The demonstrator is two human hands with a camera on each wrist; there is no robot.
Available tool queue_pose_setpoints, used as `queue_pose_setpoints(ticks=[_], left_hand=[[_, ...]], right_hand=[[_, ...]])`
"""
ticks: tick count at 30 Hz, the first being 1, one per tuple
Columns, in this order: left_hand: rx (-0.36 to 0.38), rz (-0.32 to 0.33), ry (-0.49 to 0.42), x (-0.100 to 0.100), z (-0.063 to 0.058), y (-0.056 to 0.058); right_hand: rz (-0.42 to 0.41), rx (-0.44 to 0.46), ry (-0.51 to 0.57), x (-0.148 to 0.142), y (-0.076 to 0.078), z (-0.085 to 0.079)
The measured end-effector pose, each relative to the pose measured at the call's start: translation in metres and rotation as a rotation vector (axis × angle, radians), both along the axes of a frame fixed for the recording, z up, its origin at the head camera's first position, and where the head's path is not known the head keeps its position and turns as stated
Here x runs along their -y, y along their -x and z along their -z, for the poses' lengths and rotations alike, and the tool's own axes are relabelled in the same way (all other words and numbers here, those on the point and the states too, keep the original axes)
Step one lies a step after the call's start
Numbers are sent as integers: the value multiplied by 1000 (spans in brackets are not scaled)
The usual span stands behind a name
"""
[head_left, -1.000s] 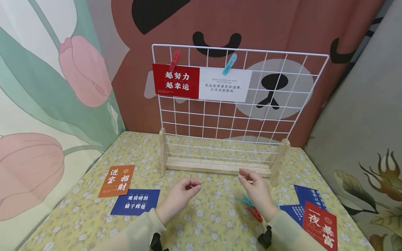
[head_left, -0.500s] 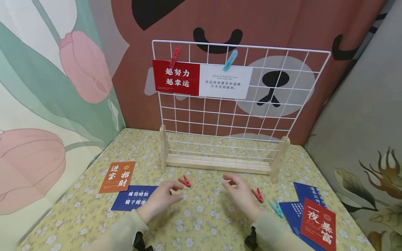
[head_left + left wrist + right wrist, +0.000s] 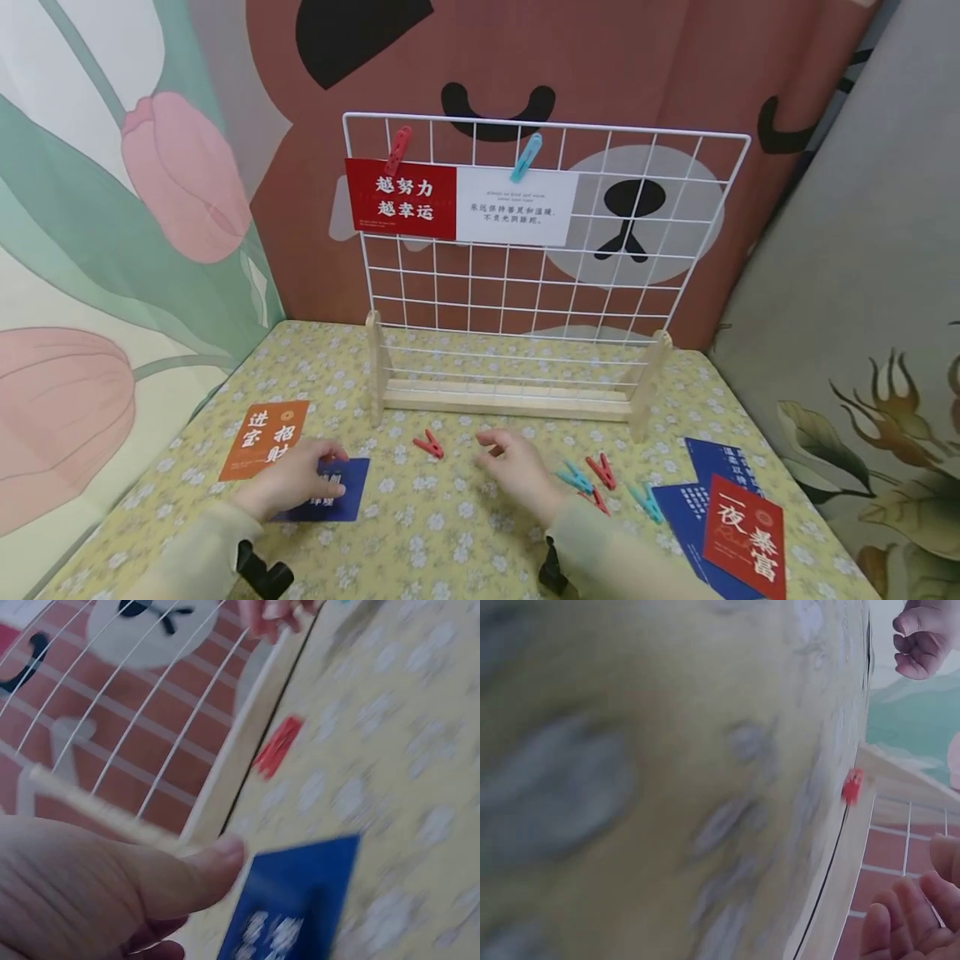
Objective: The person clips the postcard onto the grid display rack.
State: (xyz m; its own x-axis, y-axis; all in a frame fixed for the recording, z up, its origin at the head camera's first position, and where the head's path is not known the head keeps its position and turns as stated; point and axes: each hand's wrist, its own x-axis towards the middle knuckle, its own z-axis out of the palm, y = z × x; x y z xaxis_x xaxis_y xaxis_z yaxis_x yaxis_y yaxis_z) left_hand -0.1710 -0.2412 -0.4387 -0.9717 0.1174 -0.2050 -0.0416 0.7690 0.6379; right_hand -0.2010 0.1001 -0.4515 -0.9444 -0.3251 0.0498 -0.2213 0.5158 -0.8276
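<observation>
My left hand (image 3: 292, 479) hovers over a dark blue card (image 3: 352, 493) with white characters, fingers loosely bent, covering part of it. An orange card (image 3: 243, 446) lies just behind that hand. In the left wrist view the thumb is close beside the blue card (image 3: 315, 877), with no card between thumb and fingers. My right hand (image 3: 521, 475) is above the middle of the table, loosely curled and holding nothing. A red clothespin (image 3: 430, 445) lies between the two hands; it also shows in the left wrist view, in front of the rack's wooden base (image 3: 217, 780).
A white wire grid (image 3: 480, 287) stands on wooden feet (image 3: 375, 371). Red and light blue clothespins (image 3: 527, 158) hold a red card (image 3: 401, 212) and a white card (image 3: 516, 204) on it. More clothespins (image 3: 602, 472) and several cards (image 3: 742, 533) lie to the right.
My left hand has moved left to above the blue card, baring the red clothespin. My right hand has also shifted left, uncovering clothespins on the right. The head view has tilted and turned slightly.
</observation>
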Motion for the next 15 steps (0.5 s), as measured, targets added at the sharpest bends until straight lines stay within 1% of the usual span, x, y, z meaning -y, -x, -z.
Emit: queue_pose_setpoints(ticks=[3, 7, 10, 15], left_hand=[[0, 25, 67, 15, -3, 0], [-18, 35, 163, 29, -6, 0], [-29, 33, 198, 36, -8, 2], [-39, 38, 262, 42, -7, 7]], right_hand=[[-30, 37, -28, 14, 2, 0], [-64, 30, -74, 31, 5, -1], [-77, 0, -119, 44, 9, -1], [-68, 37, -129, 61, 15, 1]])
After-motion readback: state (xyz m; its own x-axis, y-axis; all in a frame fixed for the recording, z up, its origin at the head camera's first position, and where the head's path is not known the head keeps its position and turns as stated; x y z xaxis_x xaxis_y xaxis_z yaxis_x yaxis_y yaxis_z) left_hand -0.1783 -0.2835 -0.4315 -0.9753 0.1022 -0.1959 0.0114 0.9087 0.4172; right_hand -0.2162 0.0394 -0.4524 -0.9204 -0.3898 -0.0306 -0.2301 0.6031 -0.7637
